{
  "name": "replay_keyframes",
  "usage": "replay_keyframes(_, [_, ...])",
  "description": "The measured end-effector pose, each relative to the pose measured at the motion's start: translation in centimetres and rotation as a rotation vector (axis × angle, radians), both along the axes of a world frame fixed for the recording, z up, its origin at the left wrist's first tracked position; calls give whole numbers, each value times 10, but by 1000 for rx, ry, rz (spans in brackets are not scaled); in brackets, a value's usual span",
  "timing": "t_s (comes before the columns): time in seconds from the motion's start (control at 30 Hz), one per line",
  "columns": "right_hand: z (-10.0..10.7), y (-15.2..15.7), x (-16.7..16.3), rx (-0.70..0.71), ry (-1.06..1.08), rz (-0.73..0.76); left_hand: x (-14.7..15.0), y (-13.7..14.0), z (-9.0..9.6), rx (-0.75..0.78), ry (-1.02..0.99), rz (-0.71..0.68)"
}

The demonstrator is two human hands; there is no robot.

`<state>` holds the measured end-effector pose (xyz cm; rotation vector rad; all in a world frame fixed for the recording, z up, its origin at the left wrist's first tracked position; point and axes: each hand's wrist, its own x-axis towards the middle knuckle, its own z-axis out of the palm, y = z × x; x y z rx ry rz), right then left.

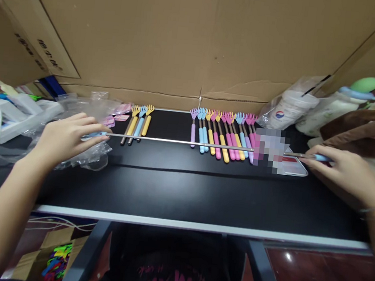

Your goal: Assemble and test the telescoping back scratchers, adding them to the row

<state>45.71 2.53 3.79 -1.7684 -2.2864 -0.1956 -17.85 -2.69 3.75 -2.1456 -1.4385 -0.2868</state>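
Observation:
A telescopic back scratcher (170,141) is drawn out long and held level above the black table (182,193). My left hand (69,135) pinches its light blue end at the left. At the right, my right hand (342,168) has its fingers closed round the rod near the blue end there. Behind the rod lies a row of short back scratchers (227,151) in pink, yellow, blue and purple, claws toward the cardboard. A smaller group of back scratchers (138,126), yellow and blue, lies nearer my left hand.
Crumpled clear plastic bags (88,159) lie beside and under my left hand, near a white power strip (18,118). A phone (296,167), partly blurred out, lies by my right hand. A lidded cup (289,111) and a bottle (335,107) stand behind. A cardboard wall (171,36) closes the back.

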Motion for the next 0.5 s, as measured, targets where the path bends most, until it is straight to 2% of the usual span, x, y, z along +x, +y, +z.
replay_keyframes(0.13, [6,-5,3,-121,181,-45,-3,0,2,-106,-317,60])
replay_keyframes(0.27, [13,-7,3,-189,266,-46,-10,4,6,-246,-562,-39])
replay_keyframes(0.37, [17,-8,-2,-202,332,-31,-16,6,9,-305,-644,-70])
replay_keyframes(0.43, [20,-10,-8,-204,394,-44,-19,5,10,-332,-662,-22])
replay_keyframes(0.5, [22,-14,-14,-145,476,-83,-22,3,11,-345,-723,94])
